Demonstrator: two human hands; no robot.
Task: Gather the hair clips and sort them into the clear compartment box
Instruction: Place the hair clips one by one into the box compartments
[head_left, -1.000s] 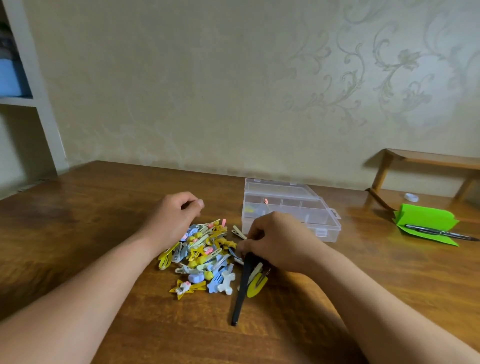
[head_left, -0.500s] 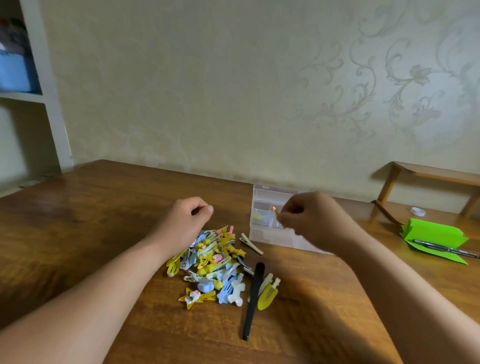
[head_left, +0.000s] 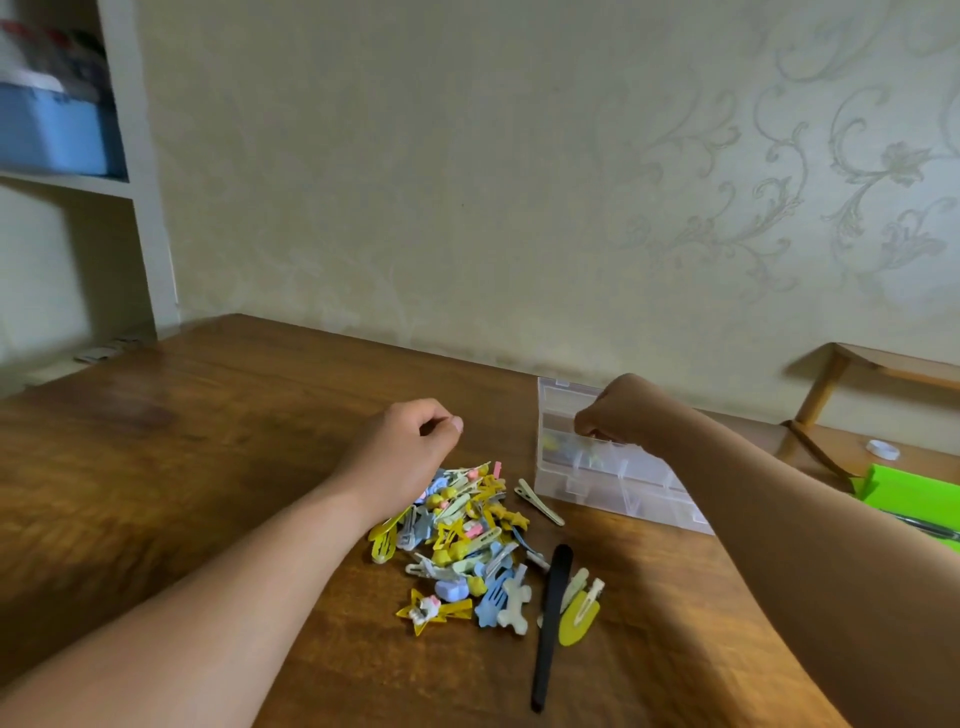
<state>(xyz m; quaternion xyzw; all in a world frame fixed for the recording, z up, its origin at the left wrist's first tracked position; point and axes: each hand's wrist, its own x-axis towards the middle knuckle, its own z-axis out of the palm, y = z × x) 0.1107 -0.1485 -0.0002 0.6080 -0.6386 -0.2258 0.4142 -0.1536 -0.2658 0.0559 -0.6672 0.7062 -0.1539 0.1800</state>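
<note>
A heap of small hair clips (head_left: 462, 525) in yellow, blue, pink and cream lies on the wooden table (head_left: 208, 441). A long black clip (head_left: 550, 623) and a yellow clip (head_left: 579, 621) lie just right of the heap, and a cream clip (head_left: 537, 501) lies near the box. The clear compartment box (head_left: 623, 493) stands open behind them with a few clips in its far-left cells. My left hand (head_left: 410, 457) rests curled at the heap's far edge, nothing visible in it. My right hand (head_left: 618, 415) hovers over the box, fingertips pinched and pointing down into a cell; they hide the small clip.
A green paper (head_left: 914, 493) with a pen on it lies at the right edge, near a white cap (head_left: 883, 449). A small wooden stand (head_left: 831, 395) sits at the back right. A white shelf unit (head_left: 130, 182) stands at the left.
My right hand lifted a small pink clip from the heap and carried it up and right over the box. The left hand stayed put. The camera shifted slightly.
</note>
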